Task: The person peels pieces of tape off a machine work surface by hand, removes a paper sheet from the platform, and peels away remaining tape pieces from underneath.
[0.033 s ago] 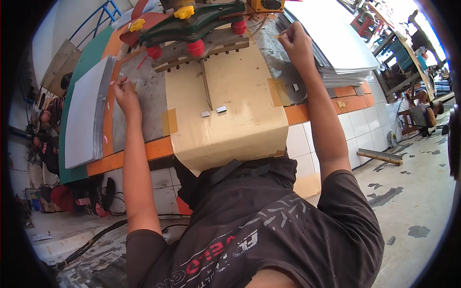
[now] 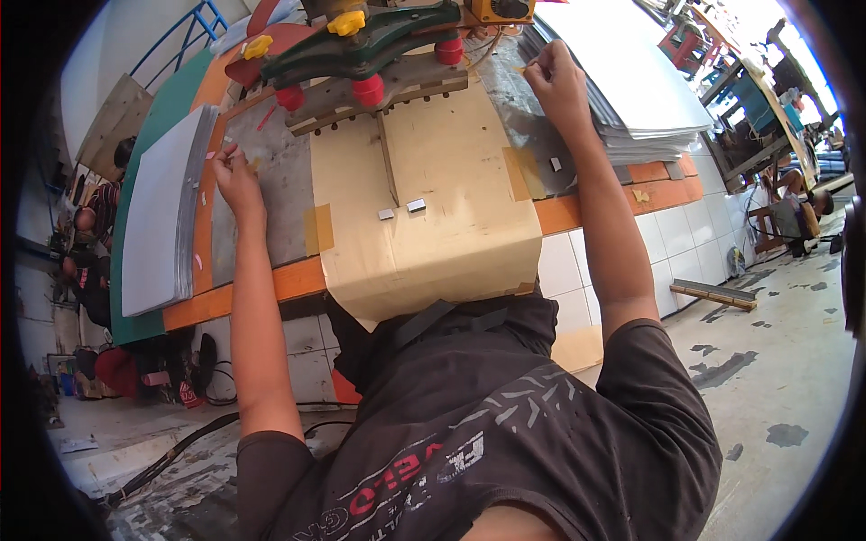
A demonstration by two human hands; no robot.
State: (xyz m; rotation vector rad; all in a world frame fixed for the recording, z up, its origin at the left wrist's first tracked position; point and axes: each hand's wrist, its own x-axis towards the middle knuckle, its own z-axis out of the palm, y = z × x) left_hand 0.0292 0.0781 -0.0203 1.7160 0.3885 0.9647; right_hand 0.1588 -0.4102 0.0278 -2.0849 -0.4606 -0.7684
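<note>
Sheet stacks flank your workstation: a grey stack of sheets (image 2: 162, 212) at your left and a taller white stack of sheets (image 2: 622, 99) at your right. Both lie on the orange-edged bench (image 2: 631, 194), within arm's reach of the machine between them.

Your left hand (image 2: 236, 176) rests at the right edge of the grey stack, fingers curled; something small and pale shows at the fingertips, but I cannot tell whether you grip it. Your right hand (image 2: 555, 79) sits at the near left corner of the white stack, fingers bent onto the sheet edges, apparently pinching or lifting a corner; a firm grip is not confirmed. The hands are well apart, one at each stack.

Between them a brown paper cover (image 2: 442, 207) is taped over the bench front and hangs over its edge, likely to protect the surface. Two small pale blocks (image 2: 401, 209) lie on it. Behind stands the green clamp frame with red and yellow knobs (image 2: 370, 41).

Another person (image 2: 99, 212) sits beyond the bench at far left.
</note>
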